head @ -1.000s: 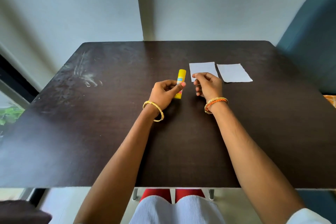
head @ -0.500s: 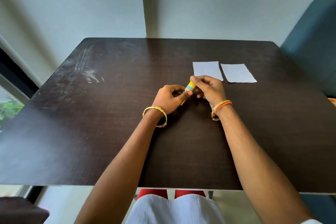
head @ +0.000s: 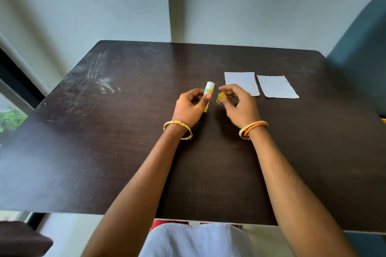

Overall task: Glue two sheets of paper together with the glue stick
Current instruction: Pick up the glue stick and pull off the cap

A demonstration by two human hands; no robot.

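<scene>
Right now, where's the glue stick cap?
In the head view, the yellow cap is pinched in the right hand, just right of the uncapped glue stick held by the left hand, above the table and left of the two paper sheets.

We see a table (head: pixel 104 152) of very dark brown, with a fine woven-looking grain and pale whitish scuff marks (head: pixel 102 83) toward ten o'clock. The glue stick (head: pixel 208 92) is yellow with a small blue label and a white tip; the cap (head: pixel 221 98) just at its three o'clock is plain yellow. Two sheets of paper (head: pixel 242 81) (head: pixel 276 86) at two o'clock are white with a faint bluish cast. On the left wrist sits a gold bangle (head: pixel 179 128) with small pink-red accents; on the right wrist, a gold bangle paired with an orange braided band (head: pixel 253 128). A thumbnail on the left hand (head: pixel 192 106) is painted pink. The wall (head: pixel 83 6) is pale grey-blue, the chair (head: pixel 363 48) at three o'clock teal. At six o'clock the clothing (head: pixel 194 240) is light lavender-grey with fine ribbing, with red behind it.
</scene>
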